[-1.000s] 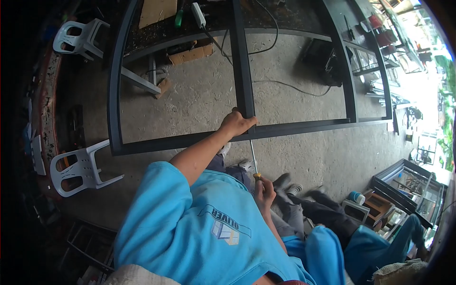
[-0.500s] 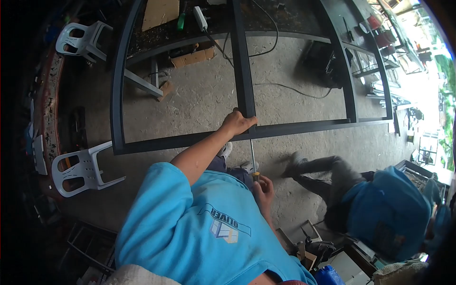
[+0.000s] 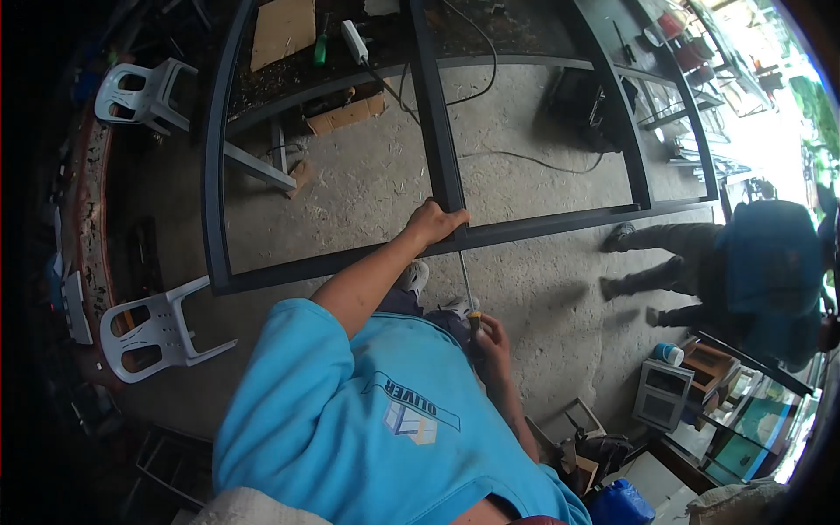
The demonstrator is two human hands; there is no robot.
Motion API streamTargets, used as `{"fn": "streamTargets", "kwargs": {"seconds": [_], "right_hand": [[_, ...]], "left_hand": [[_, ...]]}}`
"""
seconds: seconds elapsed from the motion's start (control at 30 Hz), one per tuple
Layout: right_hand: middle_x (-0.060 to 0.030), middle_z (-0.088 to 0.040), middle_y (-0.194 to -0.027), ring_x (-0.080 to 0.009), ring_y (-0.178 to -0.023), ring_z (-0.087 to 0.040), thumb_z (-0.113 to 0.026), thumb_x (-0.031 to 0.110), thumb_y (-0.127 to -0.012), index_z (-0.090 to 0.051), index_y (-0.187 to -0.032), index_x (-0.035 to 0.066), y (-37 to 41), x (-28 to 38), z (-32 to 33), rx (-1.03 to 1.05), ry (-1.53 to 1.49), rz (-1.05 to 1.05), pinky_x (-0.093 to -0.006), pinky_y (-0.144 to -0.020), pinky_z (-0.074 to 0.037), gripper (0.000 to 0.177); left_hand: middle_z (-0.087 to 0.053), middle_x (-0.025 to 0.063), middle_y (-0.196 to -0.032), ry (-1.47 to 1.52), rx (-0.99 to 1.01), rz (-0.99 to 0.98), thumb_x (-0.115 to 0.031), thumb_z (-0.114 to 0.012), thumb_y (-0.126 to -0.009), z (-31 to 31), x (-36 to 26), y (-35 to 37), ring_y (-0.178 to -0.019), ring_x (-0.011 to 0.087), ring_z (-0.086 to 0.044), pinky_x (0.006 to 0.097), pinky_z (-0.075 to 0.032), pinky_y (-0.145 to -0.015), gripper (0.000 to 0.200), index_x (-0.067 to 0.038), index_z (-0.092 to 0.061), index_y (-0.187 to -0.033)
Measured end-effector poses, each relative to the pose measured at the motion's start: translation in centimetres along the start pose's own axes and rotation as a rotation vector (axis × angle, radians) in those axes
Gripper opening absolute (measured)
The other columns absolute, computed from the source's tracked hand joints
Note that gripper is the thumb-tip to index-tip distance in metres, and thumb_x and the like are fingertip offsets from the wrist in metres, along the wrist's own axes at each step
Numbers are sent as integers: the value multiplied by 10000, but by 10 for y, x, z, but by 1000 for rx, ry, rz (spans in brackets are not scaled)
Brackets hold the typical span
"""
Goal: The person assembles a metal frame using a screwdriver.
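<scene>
A large dark metal frame [image 3: 542, 229] spans the view, its front bar close to my body. My left hand [image 3: 435, 222] is wrapped round the upright bar [image 3: 435, 114] where it meets the front bar. Below that joint, my right hand [image 3: 493, 339] holds the yellow and black handle of a screwdriver [image 3: 475, 318]. Its long shaft points up to the underside of the front bar near the joint; the tip is hidden at the bar.
White plastic chairs [image 3: 144, 331] stand at the left. A worktable [image 3: 350, 79] with a white power strip [image 3: 354, 41] and a green-handled tool [image 3: 321, 49] lies beyond the frame. At the right is a person in blue [image 3: 770, 258]; a blue container [image 3: 619, 503] sits lower right.
The person in blue has moved up and to the right, uncovering a small cabinet and other items. The view has shifted slightly. Both my hands keep their holds, and the screwdriver handle has turned a little.
</scene>
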State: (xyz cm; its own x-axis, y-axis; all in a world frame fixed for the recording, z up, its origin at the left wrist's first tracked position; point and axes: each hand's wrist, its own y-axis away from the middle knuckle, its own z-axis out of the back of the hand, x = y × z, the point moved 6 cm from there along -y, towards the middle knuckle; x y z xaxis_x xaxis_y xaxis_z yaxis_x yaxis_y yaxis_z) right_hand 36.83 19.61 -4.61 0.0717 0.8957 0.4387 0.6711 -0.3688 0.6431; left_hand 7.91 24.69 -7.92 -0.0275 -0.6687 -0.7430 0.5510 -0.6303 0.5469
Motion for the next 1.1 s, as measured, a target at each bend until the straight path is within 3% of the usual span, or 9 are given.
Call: {"fn": "streamTargets", "kwargs": {"seconds": [0.07, 0.2, 0.3, 0.53, 0.6, 0.73, 0.87, 0.97, 1.1], "right_hand": [[-110, -634, -850, -141, -629, -589, -608, 156, -907, -562, -1130, 28, 12, 19, 6, -409, 897, 592, -258, -562, -476, 261], [-71, -628, -748, -133, -594, -577, -613, 161, -904, -592, -1005, -13, 13, 10, 7, -397, 1015, 715, -250, -565, -470, 202], [-60, -602, -694, -130, -530, -545, -580, 253, -924, -590, -933, 8, -1, -10, 18, -355, 101, 64, -245, -481, -452, 246], [-53, -623, -760, -133, -546, -574, -597, 224, -898, -598, -985, 11, 3, 0, 6, -154, 150, 160, -241, -422, -442, 230], [-74, -644, -781, -161, -585, -609, -635, 111, -857, -624, -1007, 24, 15, 18, 11, -451, 781, 789, -272, -472, -464, 174], [-105, -646, -784, -193, -595, -624, -657, 37, -798, -654, -1018, 72, 42, 32, -20, -560, 1071, 1002, -291, -557, -489, 222], [-76, -636, -721, -169, -531, -594, -631, 84, -838, -647, -1061, 86, 29, 23, 10, -537, 680, 826, -309, -519, -477, 224], [-32, -616, -734, -131, -512, -566, -518, 273, -947, -559, -1169, 148, 0, -41, 10, -41, -370, -189, -240, -401, -421, 257], [-39, -606, -763, -106, -499, -562, -541, 265, -931, -472, -1257, 159, 0, -57, -2, 198, -744, -364, -185, -359, -381, 349]], "left_hand": [[-676, 175, -776, 24, 38, 16, -468, -694, -708, 0, -4, 4, -676, 227, -655, 323, -504, -633, 564, 85, -677, -817], [-659, 250, -944, -39, 47, 53, -519, -629, -686, -3, 0, 2, -901, 317, -663, 352, -508, -780, 647, 71, -663, -950], [-667, 203, -870, 1, 26, 2, -464, -647, -710, -4, -1, -2, -791, 264, -653, 333, -503, -701, 569, 76, -667, -890], [-677, 130, -843, 180, 220, 134, -407, -662, -730, -7, -20, 24, -747, 204, -649, 308, -502, -697, 474, 48, -680, -863], [-642, 119, -769, 222, 158, 90, -420, -660, -765, -5, -29, 27, -653, 177, -614, 302, -500, -617, 470, 47, -653, -820], [-640, 116, -870, 120, 104, 129, -444, -619, -781, -12, 5, -2, -809, 190, -603, 300, -472, -732, 529, 61, -651, -936], [-617, 114, -950, 135, 176, 126, -451, -584, -799, -19, 6, -9, -870, 191, -572, 293, -446, -793, 550, 49, -605, -1027], [-587, 63, -855, 176, 146, 147, -436, -569, -804, -22, 5, -4, -829, 184, -571, 302, -454, -767, 412, -54, -595, -958], [-627, 79, -825, 216, 180, 176, -412, -555, -812, -26, -5, 5, -714, 216, -627, 324, -522, -653, 379, -62, -595, -952]]}}
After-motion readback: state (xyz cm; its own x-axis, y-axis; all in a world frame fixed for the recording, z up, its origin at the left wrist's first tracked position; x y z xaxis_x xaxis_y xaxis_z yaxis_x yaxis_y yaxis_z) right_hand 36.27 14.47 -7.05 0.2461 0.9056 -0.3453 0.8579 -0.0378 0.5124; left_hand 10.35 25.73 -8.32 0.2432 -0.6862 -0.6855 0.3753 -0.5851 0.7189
